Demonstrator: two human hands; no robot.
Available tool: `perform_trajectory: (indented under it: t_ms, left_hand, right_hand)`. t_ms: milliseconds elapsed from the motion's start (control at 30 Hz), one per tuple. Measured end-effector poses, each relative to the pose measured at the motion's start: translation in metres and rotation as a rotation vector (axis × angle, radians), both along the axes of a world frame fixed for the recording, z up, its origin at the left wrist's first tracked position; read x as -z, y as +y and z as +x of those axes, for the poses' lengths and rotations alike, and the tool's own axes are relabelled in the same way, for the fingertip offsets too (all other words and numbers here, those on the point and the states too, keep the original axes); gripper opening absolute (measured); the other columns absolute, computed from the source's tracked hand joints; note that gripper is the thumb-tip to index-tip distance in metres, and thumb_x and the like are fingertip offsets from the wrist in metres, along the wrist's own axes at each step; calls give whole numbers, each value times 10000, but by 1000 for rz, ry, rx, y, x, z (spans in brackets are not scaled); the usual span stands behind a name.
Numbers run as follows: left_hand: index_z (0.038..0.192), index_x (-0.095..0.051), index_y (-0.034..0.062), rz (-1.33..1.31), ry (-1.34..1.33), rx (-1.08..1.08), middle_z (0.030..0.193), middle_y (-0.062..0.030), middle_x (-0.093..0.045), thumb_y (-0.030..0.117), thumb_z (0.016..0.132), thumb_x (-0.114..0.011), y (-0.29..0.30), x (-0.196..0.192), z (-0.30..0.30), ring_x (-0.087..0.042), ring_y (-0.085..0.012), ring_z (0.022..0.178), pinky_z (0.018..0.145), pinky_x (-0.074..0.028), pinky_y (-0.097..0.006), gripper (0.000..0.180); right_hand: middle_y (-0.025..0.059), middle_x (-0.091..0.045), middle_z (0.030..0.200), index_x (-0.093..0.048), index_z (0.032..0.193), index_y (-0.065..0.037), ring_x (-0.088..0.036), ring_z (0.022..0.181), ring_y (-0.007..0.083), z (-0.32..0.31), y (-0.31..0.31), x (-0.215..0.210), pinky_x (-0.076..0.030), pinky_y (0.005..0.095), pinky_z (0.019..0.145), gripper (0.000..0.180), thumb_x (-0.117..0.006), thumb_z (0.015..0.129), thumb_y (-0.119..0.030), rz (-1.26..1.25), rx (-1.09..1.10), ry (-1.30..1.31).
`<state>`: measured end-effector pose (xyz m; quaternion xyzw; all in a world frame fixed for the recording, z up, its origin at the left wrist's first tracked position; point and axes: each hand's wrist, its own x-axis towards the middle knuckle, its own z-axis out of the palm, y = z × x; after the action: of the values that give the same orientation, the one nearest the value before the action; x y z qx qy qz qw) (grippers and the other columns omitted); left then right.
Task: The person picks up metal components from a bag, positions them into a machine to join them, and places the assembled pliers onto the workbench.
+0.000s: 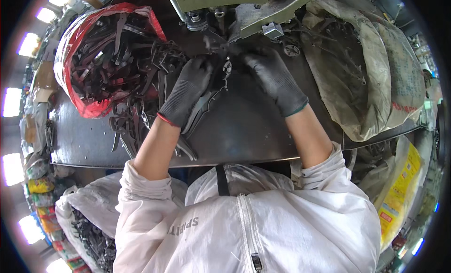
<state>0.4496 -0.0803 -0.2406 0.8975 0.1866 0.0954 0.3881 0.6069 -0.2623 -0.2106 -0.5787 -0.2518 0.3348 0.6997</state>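
Note:
My left hand [198, 71], in a dark knit glove with a red cuff edge, is closed on a pair of locking pliers [203, 112]. The metal handles slant down toward me below the hand, and the jaw end reaches up under the machine head [218, 19]. On the other side of that spot, my right hand [270, 71] wears a matching glove with a green edge. Its fingers are curled together close to the machine's working point. Dark shadow and some blur hide whatever lies between them.
A white and red sack [63, 61] full of dark metal handle parts stands left, with several pliers [162, 61] heaped beside it. At right lies an open woven sack [376, 80] with metal parts inside. The dark metal table [244, 127] ends just before my body.

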Motion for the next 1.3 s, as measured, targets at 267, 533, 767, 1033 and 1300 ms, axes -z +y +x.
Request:
perform_trajectory:
  t_ms: [267,533,767,1033,1300]
  left_hand:
    - [1151,-674,-19,206,-42,5,1059,-174,-695,82,898,-580,4,8,24,-676,-275,1049,935,-556,-379,288]
    - [951,-685,3,17,91,-103,906,-202,-711,282,1002,-607,-13,-29,24,-710,-405,844,757,-571,-495,294]
    - [1242,-626,45,446,144,-218,1070,-277,-701,438,919,-716,-16,-61,-11,-713,-433,942,777,-576,-520,516]
    - [1523,-428,61,753,146,-132,1529,-234,-434,492,776,-823,-63,-18,-44,-576,-441,1270,887,-574,-522,948]
    - [1568,-359,66,508,220,-125,1383,-265,-498,480,733,-849,-111,-27,-54,-600,-447,1162,867,-557,-526,1052]
  right_hand:
    - [129,-748,1011,-659,1269,30,-710,894,155,-5,4,-1,-565,319,789,388,-700,918,-131,-174,-13,-221]
    - [150,-753,1002,-637,1302,50,-735,911,194,2,3,9,-577,351,819,444,-702,904,-138,-332,-75,-331]
    - [102,-729,951,-656,1280,42,-719,887,130,-11,6,-2,-573,323,755,359,-666,948,-93,-316,-20,-43]
    - [81,-724,1001,-648,1269,37,-658,789,116,-16,5,1,-550,283,733,302,-609,978,-36,-185,-30,92]
    - [94,-722,987,-623,1293,66,-704,809,133,-7,6,6,-592,281,711,330,-601,976,-22,-166,-81,172]
